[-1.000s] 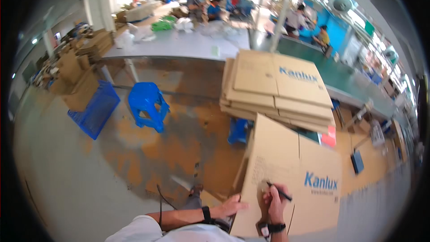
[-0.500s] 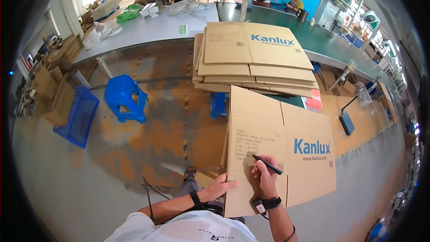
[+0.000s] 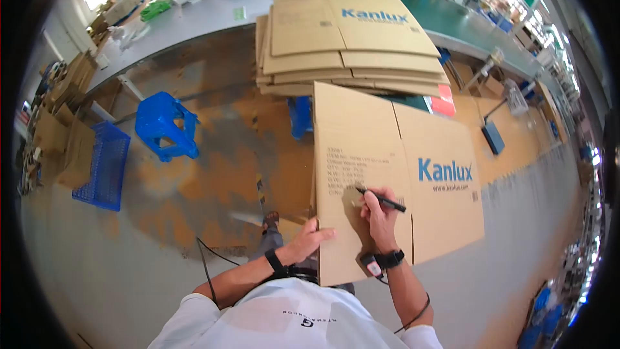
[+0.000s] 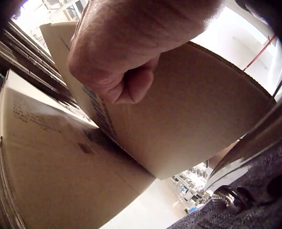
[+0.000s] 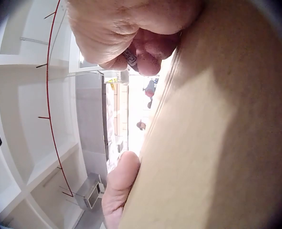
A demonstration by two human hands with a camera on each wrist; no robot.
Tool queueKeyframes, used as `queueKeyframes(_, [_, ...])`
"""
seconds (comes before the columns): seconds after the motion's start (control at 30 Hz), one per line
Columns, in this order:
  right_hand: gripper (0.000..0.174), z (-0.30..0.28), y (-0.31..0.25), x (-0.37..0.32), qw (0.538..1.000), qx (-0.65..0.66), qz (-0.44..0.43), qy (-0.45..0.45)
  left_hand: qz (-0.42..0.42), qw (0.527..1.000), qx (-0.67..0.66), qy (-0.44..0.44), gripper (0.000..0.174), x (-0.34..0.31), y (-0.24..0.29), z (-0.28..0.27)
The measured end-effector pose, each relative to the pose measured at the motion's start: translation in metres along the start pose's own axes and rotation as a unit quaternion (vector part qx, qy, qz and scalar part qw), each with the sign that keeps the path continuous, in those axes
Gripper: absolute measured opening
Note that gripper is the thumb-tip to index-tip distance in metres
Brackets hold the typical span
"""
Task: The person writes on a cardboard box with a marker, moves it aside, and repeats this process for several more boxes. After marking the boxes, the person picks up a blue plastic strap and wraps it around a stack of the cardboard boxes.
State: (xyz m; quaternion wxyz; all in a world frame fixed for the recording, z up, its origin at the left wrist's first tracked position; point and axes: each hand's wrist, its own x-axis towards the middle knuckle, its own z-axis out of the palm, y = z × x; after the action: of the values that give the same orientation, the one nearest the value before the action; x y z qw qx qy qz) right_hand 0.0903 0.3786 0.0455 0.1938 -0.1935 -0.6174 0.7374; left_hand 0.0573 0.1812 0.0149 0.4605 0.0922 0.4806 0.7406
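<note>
Two hands work on one flattened carton (image 3: 387,148) that stands on edge just in front of the person. The left hand (image 3: 309,239) grips its left edge, fingers over the front face. The right hand (image 3: 379,214) is clenched round one black pen (image 3: 381,199), tip on the cardboard below the printed lines, left of the blue logo. Beyond both hands, one stack of flat cartons (image 3: 352,42) rises behind the carton's top edge and blocks the way forward. Bare floor (image 3: 129,252) lies open left of the left hand; further off stand one blue stool (image 3: 165,126) and one blue crate (image 3: 100,165), with the grey surface (image 3: 194,19) past them
</note>
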Motion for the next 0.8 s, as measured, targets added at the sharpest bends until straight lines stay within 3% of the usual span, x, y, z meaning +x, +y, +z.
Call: queueKeyframes(0.8, [0.009, 0.002, 0.009, 0.005, 0.992, -0.098, -0.079, -0.022, 0.001, 1.000, -0.001, -0.014, 0.042, 0.001, 0.009, 0.004])
